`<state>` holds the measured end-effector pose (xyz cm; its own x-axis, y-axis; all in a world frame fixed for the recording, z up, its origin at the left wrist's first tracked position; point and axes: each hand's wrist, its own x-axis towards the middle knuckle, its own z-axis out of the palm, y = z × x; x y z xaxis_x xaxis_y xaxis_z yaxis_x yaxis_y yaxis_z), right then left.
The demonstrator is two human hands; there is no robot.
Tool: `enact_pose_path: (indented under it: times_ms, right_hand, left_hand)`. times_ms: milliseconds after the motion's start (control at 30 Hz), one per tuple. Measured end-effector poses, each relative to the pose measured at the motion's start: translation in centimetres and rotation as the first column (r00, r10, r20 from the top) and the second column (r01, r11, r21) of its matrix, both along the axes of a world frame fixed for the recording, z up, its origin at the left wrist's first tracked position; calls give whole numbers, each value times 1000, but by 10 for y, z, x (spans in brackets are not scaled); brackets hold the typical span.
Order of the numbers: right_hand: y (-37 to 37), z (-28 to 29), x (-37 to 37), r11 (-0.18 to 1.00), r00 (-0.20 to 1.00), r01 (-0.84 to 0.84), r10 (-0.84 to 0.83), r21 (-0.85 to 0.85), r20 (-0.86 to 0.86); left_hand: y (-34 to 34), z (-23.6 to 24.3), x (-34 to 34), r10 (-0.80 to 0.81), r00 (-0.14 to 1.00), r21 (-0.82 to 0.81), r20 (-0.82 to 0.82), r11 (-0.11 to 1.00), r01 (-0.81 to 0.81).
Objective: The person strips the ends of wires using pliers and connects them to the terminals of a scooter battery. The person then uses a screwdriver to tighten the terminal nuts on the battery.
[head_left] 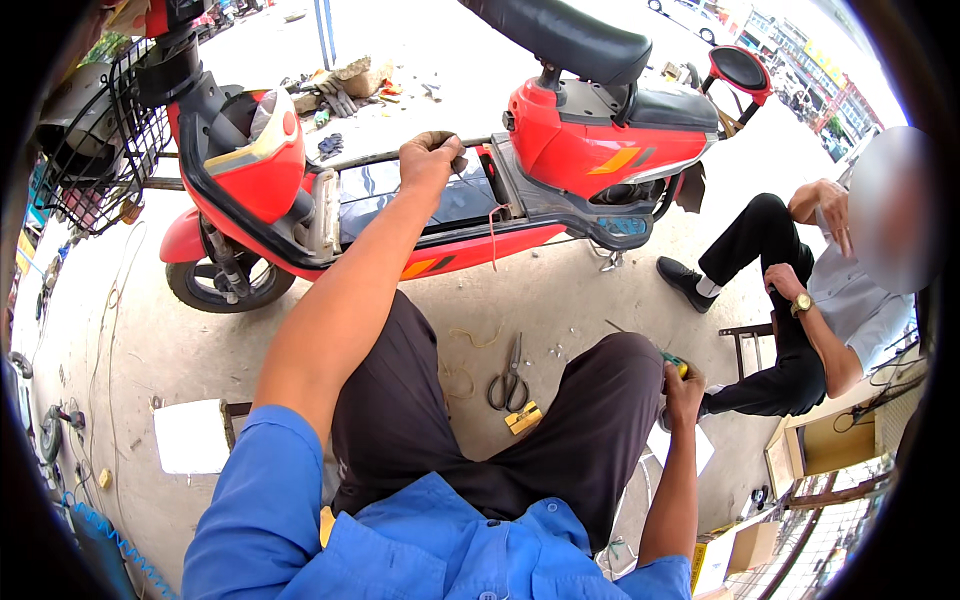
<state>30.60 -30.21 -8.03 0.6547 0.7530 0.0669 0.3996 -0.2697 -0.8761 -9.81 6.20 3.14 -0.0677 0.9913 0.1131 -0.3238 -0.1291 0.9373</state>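
Observation:
A red electric scooter [430, 250] stands across in front of me, its floor compartment uncovered. Dark, shiny blocks like batteries [375, 210] fill that compartment. Over its far edge, my left hand [432, 160] is closed in a pinch; what is between the fingertips is too small to make out. A pinkish-red wire [493, 240] hangs out over the scooter's near side. Beside my right knee, my right hand [684, 392] is wrapped round a green and yellow screwdriver handle [677, 365]. My knee hides part of the tool; a thin dark shaft shows beyond it.
Between my feet lie black-handled scissors [510, 385] and a small yellow box [523, 418]. Another person [775, 290] sits at the right. Rubble [345, 90] lies beyond the scooter, a white board [192, 437] at left, and a wooden box [830, 450] at lower right.

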Motion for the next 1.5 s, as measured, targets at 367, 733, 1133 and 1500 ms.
enact_pose_path:
  times_ms: [367, 733, 1133, 1500]
  right_hand:
    - [103, 177, -94, 865, 989, -147, 130, 480, 69]
    - [250, 175, -195, 803, 806, -588, 572, 93, 154]
    - [369, 94, -267, 748, 514, -590, 639, -304, 572]
    - [395, 78, -265, 829, 548, -515, 514, -217, 660]
  left_hand:
    - [35, -3, -13, 102, 987, -192, 121, 978, -78]
    - [75, -51, -45, 93, 983, -281, 156, 959, -46]
    - [79, -70, -63, 67, 980, -268, 187, 963, -14]
    - [85, -82, -91, -100, 995, -267, -14, 959, 92]
